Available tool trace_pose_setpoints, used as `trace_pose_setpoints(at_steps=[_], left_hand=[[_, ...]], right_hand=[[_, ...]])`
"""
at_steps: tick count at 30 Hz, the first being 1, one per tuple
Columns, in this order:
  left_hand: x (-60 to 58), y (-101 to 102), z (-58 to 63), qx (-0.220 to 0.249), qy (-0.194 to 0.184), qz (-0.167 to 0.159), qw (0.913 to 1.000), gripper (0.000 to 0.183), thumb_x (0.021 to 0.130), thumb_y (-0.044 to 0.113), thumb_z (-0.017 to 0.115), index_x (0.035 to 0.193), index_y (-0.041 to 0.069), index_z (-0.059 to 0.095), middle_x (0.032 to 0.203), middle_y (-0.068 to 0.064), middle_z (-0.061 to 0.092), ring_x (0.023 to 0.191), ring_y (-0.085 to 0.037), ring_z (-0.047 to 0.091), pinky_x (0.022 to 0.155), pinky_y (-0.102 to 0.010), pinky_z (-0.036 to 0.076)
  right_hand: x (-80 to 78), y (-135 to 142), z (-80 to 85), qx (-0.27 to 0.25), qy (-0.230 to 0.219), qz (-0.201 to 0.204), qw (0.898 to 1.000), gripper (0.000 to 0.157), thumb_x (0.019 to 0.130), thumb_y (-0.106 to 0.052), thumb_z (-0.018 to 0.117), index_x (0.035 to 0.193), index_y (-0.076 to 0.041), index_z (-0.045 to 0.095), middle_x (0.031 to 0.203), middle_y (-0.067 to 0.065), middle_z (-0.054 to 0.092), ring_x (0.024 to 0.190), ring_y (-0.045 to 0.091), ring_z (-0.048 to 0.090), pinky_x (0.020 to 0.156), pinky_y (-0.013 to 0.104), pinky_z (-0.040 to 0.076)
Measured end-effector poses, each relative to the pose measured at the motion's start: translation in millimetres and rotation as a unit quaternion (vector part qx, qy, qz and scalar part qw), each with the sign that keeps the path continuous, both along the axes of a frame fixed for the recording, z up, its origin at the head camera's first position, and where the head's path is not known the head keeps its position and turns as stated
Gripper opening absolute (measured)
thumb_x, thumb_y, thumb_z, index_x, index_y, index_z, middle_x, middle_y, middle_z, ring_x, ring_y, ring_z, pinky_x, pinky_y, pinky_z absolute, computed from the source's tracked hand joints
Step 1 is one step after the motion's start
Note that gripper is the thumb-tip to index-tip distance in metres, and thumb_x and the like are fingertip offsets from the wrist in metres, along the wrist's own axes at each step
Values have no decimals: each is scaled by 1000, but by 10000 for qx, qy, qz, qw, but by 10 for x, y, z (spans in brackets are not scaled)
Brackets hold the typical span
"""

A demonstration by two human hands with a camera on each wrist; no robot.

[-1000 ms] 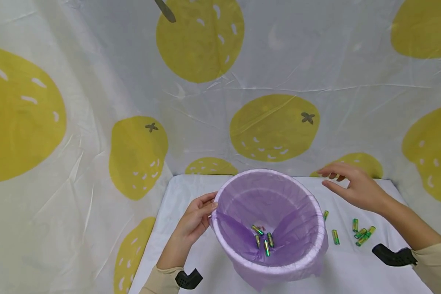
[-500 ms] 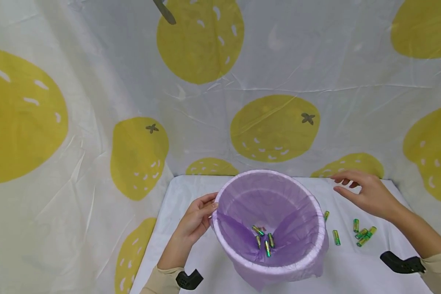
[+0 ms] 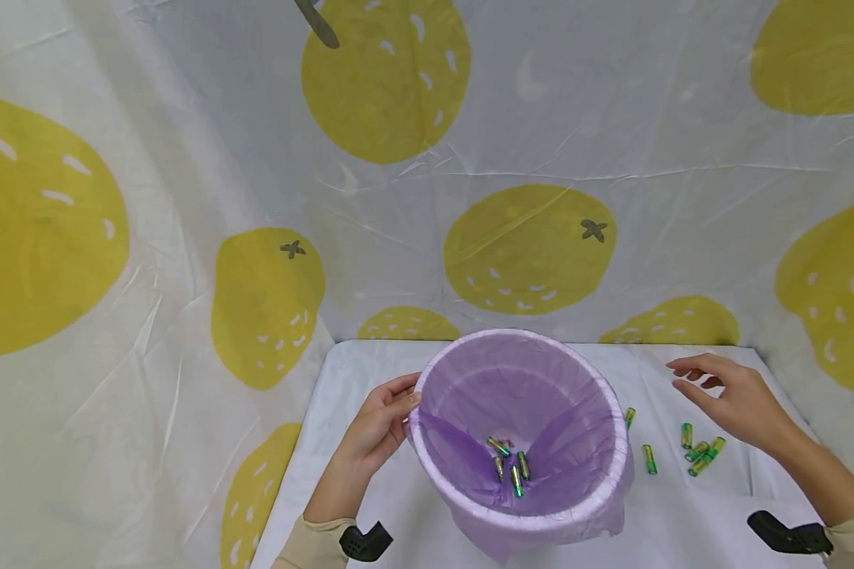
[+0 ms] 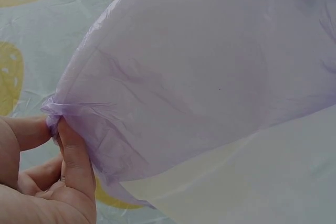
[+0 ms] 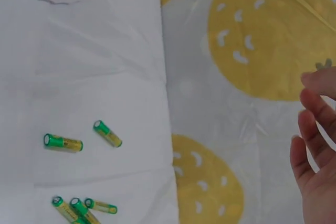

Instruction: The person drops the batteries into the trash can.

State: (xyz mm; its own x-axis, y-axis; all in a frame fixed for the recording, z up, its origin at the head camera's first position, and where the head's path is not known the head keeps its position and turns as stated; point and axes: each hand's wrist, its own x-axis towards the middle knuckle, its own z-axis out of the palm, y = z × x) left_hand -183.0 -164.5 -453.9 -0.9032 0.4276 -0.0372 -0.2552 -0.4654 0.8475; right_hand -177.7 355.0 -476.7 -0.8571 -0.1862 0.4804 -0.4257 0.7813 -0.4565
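A bin (image 3: pixel 519 522) lined with a thin purple bag stands on the white table, tipped so its mouth faces me. Several green-and-gold batteries (image 3: pixel 516 480) lie at its bottom. My left hand (image 3: pixel 373 427) pinches the bag-covered rim on the left; in the left wrist view, thumb and finger (image 4: pixel 76 161) grip the bunched bag edge (image 4: pixel 52 109). My right hand (image 3: pixel 743 401) hovers above the table's right side, fingers loosely bent and holding nothing. Beyond and left of it lie several loose batteries (image 3: pixel 650 459); the right wrist view shows a single battery (image 5: pixel 63 142) near a small cluster.
A white cloth (image 3: pixel 683 529) covers the table. Behind and beside it hangs a pale curtain (image 3: pixel 384 205) printed with yellow fruit. The bin partly hides one battery (image 3: pixel 630 417) at its right edge. Black wrist cameras (image 3: pixel 790 533) sit on both forearms.
My right hand has moved right and down, away from the bin and closer to the loose batteries. The left hand, the bin and the batteries stay put.
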Motion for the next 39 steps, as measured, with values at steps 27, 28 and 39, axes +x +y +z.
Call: trace_pose_setpoints(at_steps=[27, 28, 39], left_hand=[[-21, -7, -18, 68, 82, -61, 9999, 41, 102, -8, 52, 142, -15, 43, 114, -11, 64, 95, -16, 67, 74, -24, 59], [-20, -7, -15, 63, 74, -57, 9999, 41, 102, -8, 52, 142, -15, 43, 114, -11, 64, 95, -16, 67, 74, -24, 59], [-15, -6, -41, 63, 148, -93, 9998, 41, 102, -7, 53, 141, -14, 46, 114, -10, 65, 93, -15, 68, 74, -25, 59]], right_hand=[[417, 536, -1136, -323, -1457, -1036, 9834, 19, 92, -6, 76, 110, -1, 73, 95, -3, 70, 79, -11, 51, 61, 13, 46], [424, 554, -1173, -311, -1501, -1072, 9823, 19, 92, -5, 76, 110, -1, 73, 95, -2, 70, 79, -12, 50, 60, 14, 47], [471, 649, -1459, -120, -2060, -1283, 9700, 20, 92, -8, 76, 111, 0, 73, 107, 22, 70, 78, -14, 46, 59, 22, 49]])
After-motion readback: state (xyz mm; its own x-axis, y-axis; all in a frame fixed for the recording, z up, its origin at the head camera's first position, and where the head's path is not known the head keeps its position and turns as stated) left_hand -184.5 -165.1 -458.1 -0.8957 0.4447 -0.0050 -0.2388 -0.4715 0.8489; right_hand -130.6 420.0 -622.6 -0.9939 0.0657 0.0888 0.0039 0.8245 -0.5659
